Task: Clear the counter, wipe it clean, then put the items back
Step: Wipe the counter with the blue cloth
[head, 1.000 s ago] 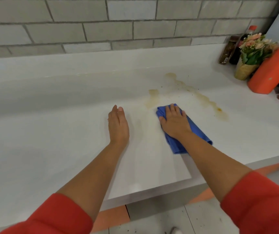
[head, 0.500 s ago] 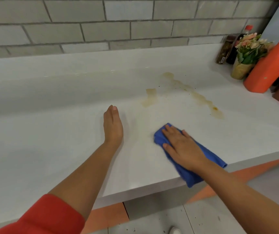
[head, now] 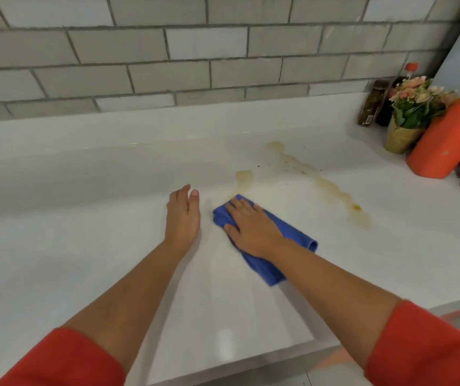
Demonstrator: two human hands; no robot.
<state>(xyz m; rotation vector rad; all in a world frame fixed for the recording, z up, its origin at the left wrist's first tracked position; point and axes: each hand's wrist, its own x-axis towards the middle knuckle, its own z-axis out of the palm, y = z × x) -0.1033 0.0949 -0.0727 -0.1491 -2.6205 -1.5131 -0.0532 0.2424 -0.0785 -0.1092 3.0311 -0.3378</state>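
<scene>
A blue cloth (head: 292, 232) lies on the white counter (head: 84, 232) near its middle. My right hand (head: 251, 228) presses flat on the cloth, fingers spread and pointing toward the wall. My left hand (head: 182, 217) rests palm down on the bare counter just left of the cloth, holding nothing. A small yellowish stain (head: 244, 178) sits right beyond the cloth's far end. A longer brownish streak (head: 331, 185) runs from the back middle toward the right.
At the back right corner stand a dark sauce bottle (head: 370, 107), a red-capped bottle (head: 407, 72), a small flower pot (head: 412, 118) and a leaning orange container (head: 451, 135). A grey tiled wall (head: 195, 51) backs the counter. The counter's front edge (head: 251, 360) runs below my forearms.
My right hand has pushed the cloth from near the front edge back toward the wall, up to the small stain. My left hand has stayed in place.
</scene>
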